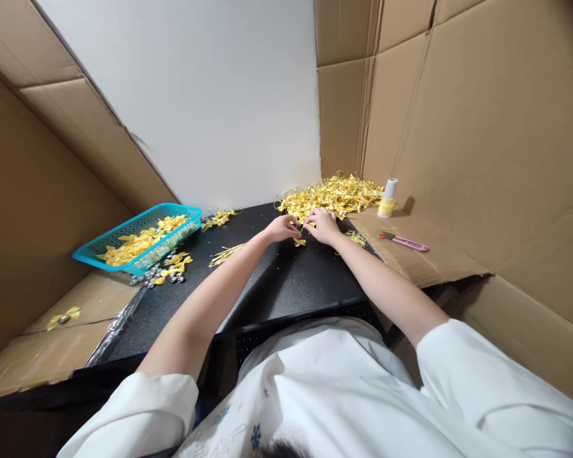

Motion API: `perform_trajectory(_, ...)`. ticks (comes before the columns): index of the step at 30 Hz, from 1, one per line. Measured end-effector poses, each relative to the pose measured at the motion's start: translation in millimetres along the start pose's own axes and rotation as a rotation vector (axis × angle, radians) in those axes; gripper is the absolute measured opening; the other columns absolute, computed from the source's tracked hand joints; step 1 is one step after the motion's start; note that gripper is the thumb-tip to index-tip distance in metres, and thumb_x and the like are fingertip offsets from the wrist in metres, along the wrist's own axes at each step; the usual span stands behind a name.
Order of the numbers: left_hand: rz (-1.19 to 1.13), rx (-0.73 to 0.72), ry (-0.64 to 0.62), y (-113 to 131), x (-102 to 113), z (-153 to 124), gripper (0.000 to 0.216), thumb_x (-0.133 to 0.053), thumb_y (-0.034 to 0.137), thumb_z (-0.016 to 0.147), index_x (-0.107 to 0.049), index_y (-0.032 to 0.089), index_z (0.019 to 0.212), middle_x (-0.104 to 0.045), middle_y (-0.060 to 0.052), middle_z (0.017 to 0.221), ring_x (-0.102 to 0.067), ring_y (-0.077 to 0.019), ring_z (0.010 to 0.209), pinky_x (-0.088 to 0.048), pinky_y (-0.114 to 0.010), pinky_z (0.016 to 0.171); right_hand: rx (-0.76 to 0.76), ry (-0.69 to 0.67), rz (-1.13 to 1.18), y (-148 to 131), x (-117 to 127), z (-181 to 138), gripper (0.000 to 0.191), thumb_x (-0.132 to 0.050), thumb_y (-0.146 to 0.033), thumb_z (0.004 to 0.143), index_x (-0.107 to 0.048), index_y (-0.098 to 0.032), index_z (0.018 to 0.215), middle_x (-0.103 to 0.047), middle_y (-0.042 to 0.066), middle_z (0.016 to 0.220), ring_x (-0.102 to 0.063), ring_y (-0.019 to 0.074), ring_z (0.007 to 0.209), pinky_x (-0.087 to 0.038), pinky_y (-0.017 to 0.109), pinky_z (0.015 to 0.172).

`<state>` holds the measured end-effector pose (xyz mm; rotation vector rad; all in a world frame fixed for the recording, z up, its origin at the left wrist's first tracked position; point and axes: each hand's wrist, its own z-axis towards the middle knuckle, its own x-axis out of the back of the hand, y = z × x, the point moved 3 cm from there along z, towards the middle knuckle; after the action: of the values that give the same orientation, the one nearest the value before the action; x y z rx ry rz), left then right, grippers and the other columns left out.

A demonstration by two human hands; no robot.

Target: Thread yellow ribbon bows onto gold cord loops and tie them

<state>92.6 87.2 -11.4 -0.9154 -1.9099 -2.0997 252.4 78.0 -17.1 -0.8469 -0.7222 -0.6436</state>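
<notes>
My left hand (282,228) and my right hand (321,225) are close together over the far part of the black tabletop (286,286). Their fingers are pinched around a thin yellow cord, which shows faintly in the gap between them. Just below the fingertips is a small yellow ribbon bow (299,242). Right behind my hands spreads a heap of yellow ribbon bows (337,194) with loose cord ends. A bundle of cut gold cords (226,254) lies left of my left hand, and more loose cord (356,239) lies beside my right wrist.
At the left stands a turquoise basket (90,249) of yellow bows, with small silver bells (160,275) beside it. A spool of yellow cord (386,198) and a pink cutter (405,242) are on cardboard at the right. Cardboard walls (482,127) enclose the sides.
</notes>
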Motion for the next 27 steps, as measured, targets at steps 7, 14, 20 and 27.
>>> perform_trajectory(7,0.058,0.008,0.007,2.2,0.5,0.3,0.035,-0.078,0.01,0.057,-0.056,0.016,0.083,-0.073,-0.001,0.064,-0.071,-0.0192,0.069,-0.051,-0.033,0.078,-0.022,-0.001,-0.02,-0.2,1.6,-0.5,0.016,-0.06,-0.028,0.088,-0.073,-0.022,0.082,-0.064,0.008,0.108,-0.048,0.0269,0.109,-0.035,0.044,0.09)
perform_trajectory(14,0.107,0.022,0.016,3.0,4.8,-0.2,0.035,-0.078,0.012,0.055,-0.057,0.017,0.083,-0.072,0.0,0.065,-0.07,-0.0187,0.068,-0.05,-0.03,0.074,-0.021,0.001,-0.023,0.0,1.5,-0.6,0.016,-0.06,-0.028,0.088,-0.073,-0.022,0.082,-0.064,0.007,0.107,-0.049,0.0267,0.109,-0.035,0.043,0.089)
perform_trajectory(20,0.122,0.03,0.009,3.9,4.8,-1.1,0.036,-0.078,0.011,0.054,-0.058,0.017,0.082,-0.072,0.0,0.065,-0.07,-0.019,0.067,-0.05,-0.029,0.071,-0.022,0.014,-0.019,1.4,1.7,-0.2,0.017,-0.059,-0.028,0.088,-0.073,-0.021,0.081,-0.064,0.008,0.106,-0.048,0.0272,0.108,-0.034,0.044,0.089)
perform_trajectory(27,0.126,0.059,-0.031,8.2,2.4,-4.1,0.034,-0.078,0.01,0.054,-0.057,0.017,0.08,-0.071,0.001,0.061,-0.069,-0.0181,0.063,-0.05,-0.029,0.068,-0.03,0.031,-0.02,3.4,3.1,0.1,0.02,-0.056,-0.029,0.089,-0.073,-0.021,0.082,-0.063,0.009,0.104,-0.048,0.028,0.106,-0.035,0.044,0.088)
